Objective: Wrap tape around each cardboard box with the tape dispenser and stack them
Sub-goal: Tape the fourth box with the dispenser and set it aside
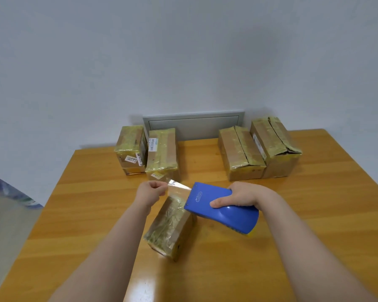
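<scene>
One wide-angle view looks from the person's head, forward and down across a wooden table point(303, 236) toward a pale wall point(183, 51), which fills the upper half. Both forearms enter from the bottom edge. The left hand point(150, 191), pinching tape point(178, 185), and the right hand point(243, 196), gripping the tape dispenser point(222, 209), sit close beneath the lens, below frame centre. The far boxes point(240, 153) lie well beyond them. The lens bows the table's edges; the blurred shape point(13, 192) at the left margin is possibly a bottle.
</scene>
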